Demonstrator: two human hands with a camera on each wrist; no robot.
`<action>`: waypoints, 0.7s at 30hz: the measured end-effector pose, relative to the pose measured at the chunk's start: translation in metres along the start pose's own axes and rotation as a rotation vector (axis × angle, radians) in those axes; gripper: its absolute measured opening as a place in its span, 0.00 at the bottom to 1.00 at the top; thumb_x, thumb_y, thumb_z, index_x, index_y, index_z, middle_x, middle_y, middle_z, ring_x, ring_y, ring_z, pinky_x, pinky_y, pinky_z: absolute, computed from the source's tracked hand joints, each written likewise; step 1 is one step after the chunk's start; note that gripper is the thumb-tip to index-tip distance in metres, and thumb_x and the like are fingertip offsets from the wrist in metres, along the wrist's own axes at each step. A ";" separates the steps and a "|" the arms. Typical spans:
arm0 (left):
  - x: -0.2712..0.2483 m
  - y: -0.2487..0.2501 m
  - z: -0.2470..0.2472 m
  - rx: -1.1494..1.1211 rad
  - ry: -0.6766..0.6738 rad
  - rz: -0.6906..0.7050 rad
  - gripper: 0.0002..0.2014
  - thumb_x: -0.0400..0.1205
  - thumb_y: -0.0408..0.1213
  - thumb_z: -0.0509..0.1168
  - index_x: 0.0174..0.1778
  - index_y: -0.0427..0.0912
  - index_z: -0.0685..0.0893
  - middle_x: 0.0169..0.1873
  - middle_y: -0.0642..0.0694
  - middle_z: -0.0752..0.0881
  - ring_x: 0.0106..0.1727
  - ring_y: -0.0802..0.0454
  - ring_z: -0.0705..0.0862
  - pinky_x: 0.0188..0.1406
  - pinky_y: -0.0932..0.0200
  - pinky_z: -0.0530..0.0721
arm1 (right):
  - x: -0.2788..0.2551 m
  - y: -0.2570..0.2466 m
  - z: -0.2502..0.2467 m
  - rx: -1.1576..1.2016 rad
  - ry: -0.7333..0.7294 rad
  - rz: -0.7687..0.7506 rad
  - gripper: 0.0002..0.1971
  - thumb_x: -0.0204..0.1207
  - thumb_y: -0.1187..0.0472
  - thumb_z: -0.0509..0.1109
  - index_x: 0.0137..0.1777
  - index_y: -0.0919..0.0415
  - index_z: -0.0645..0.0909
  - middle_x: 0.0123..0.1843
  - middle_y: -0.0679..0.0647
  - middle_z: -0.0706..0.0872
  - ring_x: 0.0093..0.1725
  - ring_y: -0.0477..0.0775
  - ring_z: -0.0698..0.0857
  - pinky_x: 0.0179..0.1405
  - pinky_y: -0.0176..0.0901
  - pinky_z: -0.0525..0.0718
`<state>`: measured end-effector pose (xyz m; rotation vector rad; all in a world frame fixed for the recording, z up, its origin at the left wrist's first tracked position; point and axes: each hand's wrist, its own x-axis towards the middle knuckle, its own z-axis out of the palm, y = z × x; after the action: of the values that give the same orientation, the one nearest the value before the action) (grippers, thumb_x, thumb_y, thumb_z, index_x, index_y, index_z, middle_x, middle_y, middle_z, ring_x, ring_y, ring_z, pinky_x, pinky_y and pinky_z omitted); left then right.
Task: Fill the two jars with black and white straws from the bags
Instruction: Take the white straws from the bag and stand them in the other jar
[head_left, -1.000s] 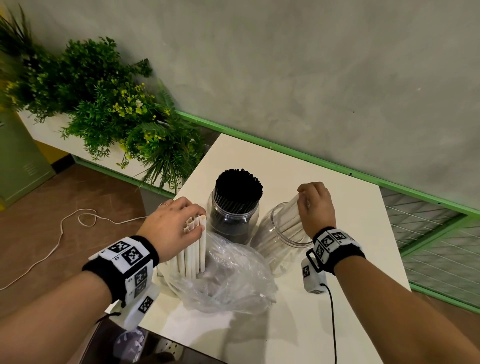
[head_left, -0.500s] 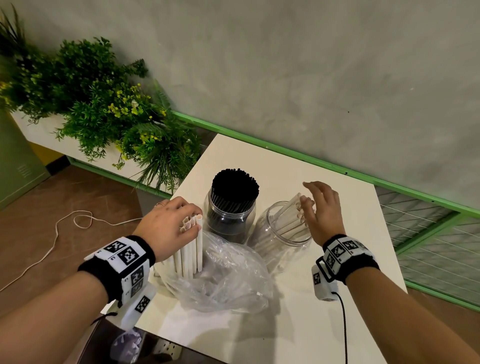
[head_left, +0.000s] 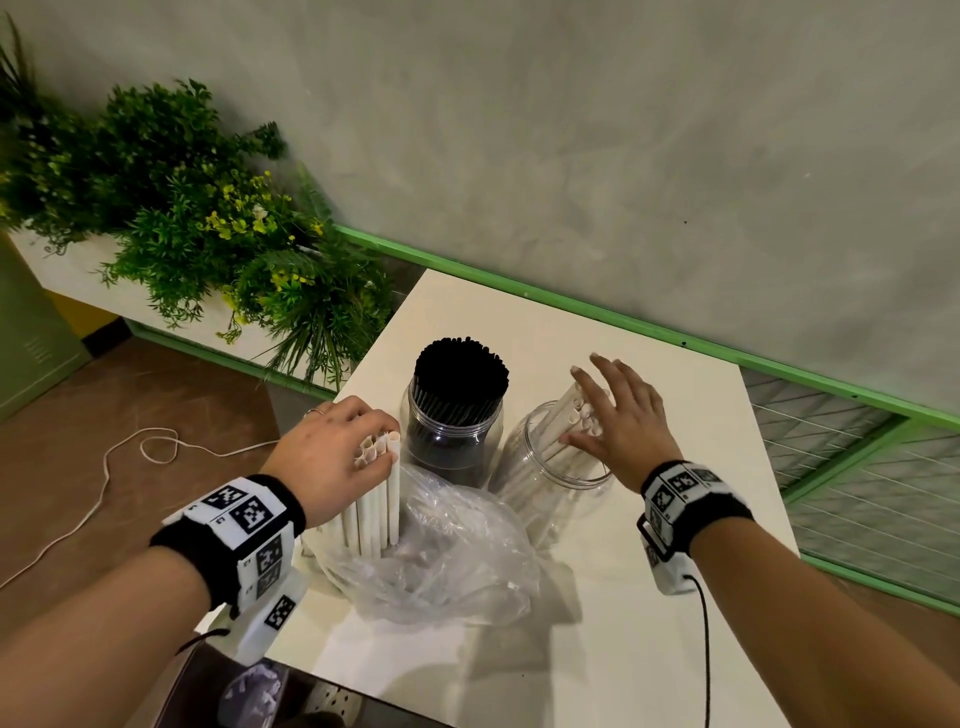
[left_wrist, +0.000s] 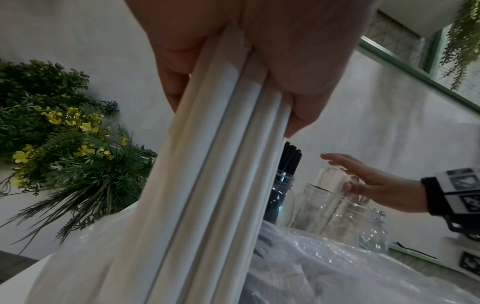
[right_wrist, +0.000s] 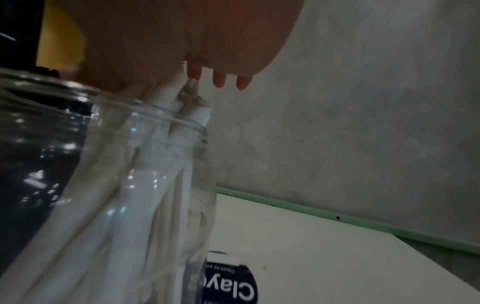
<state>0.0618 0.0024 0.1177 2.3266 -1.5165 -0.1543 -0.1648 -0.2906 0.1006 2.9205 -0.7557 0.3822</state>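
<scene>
The fingers (head_left: 605, 387) of the right hand (head_left: 621, 423), closed on white straws a second ago, now spread loose above them in the clear jar (head_left: 550, 480) mid-counter, seemingly released, while the left hand (head_left: 330, 457) grips another bundle (head_left: 376, 499) standing in the bag (head_left: 441, 561) near the counter's left edge.

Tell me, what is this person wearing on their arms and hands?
Bare forearms, no sleeves. Each wrist carries a black band with white square-patterned tags and a small white camera box beneath, trailing a thin black cable. The left hand wears a ring.
</scene>
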 end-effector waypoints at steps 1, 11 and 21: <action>0.000 0.000 0.000 -0.002 0.002 0.001 0.28 0.72 0.61 0.46 0.58 0.54 0.81 0.49 0.52 0.79 0.50 0.49 0.77 0.51 0.56 0.70 | 0.007 -0.002 -0.002 -0.007 -0.028 -0.028 0.41 0.71 0.26 0.50 0.82 0.44 0.55 0.84 0.50 0.58 0.82 0.59 0.58 0.76 0.59 0.62; -0.002 0.000 -0.001 0.003 0.003 -0.006 0.29 0.71 0.62 0.45 0.58 0.54 0.81 0.49 0.53 0.78 0.50 0.50 0.77 0.50 0.58 0.67 | 0.039 -0.007 0.005 0.283 0.129 -0.008 0.13 0.79 0.48 0.68 0.52 0.58 0.83 0.46 0.54 0.81 0.47 0.59 0.80 0.41 0.48 0.80; 0.001 0.000 -0.001 0.003 0.002 0.000 0.29 0.71 0.62 0.44 0.58 0.54 0.81 0.50 0.52 0.79 0.51 0.49 0.78 0.50 0.59 0.66 | 0.033 -0.006 -0.004 0.320 0.063 0.132 0.20 0.78 0.45 0.68 0.65 0.55 0.79 0.62 0.53 0.80 0.61 0.58 0.77 0.55 0.49 0.79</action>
<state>0.0622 0.0021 0.1188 2.3287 -1.5168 -0.1497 -0.1351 -0.3004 0.1125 3.1390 -0.9621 0.6608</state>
